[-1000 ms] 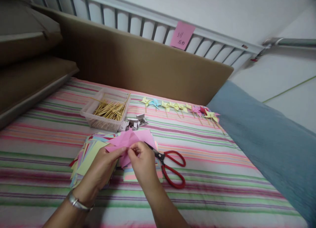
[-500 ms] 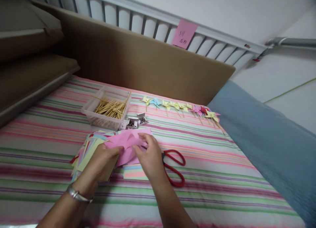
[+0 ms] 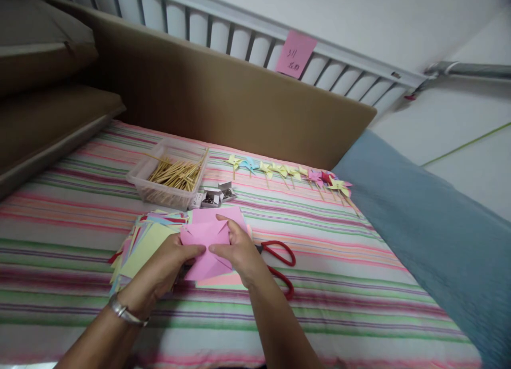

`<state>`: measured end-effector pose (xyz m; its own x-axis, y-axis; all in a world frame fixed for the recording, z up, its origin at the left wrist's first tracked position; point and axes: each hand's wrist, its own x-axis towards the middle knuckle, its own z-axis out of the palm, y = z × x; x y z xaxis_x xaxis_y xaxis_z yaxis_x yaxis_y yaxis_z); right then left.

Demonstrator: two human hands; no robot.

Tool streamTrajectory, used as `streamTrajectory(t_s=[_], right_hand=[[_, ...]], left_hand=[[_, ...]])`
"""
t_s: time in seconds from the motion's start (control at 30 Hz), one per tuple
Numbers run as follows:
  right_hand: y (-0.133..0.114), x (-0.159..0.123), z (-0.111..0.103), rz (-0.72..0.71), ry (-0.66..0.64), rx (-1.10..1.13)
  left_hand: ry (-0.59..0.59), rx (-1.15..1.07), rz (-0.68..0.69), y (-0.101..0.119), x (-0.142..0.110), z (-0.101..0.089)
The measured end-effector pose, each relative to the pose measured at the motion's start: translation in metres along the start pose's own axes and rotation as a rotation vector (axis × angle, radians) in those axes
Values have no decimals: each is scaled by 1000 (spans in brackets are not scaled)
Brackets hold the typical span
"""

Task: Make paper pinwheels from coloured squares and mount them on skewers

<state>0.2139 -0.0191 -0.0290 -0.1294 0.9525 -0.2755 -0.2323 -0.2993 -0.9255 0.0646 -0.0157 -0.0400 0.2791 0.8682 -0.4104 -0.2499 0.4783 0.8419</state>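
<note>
Both hands grasp a pink paper [image 3: 205,246] between them, the left hand [image 3: 167,268] pinching its left side and the right hand [image 3: 239,252] its right, above a paper stack [image 3: 139,244] lying on the striped sheet [image 3: 359,284] toward its near edge. Red scissors [image 3: 281,268] lie just right of the right hand. Farther back sit a tub of sticks [image 3: 167,174], small boxes [image 3: 215,196] beside it, and a row of pinwheels [image 3: 287,173] along the brown board [image 3: 223,103].
</note>
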Motion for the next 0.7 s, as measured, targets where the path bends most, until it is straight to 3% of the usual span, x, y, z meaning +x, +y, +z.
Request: streamTrajectory(t_s=[0.17,0.3,0.43,0.5,0.57,0.63,0.7], right_hand=[[4,2,2,-82,102,38],[9,3,8,-141,165,80],[16,6,12,-123,147,110],[18,7,11,-129,167,8],[18,4,11,-228,247,-213],[15,-2,11,-429,322,-494],[10,-9,13,-649,293,-747]], left_hand=[[-63,-101,16,-4,0,1],[5,-120,53,-7,0,4],[29,-168,81,-6,2,1],[41,-190,83,-1,3,-3],[78,-171,82,6,2,-8],[131,-137,78,13,1,-15],[177,-133,69,20,1,-22]])
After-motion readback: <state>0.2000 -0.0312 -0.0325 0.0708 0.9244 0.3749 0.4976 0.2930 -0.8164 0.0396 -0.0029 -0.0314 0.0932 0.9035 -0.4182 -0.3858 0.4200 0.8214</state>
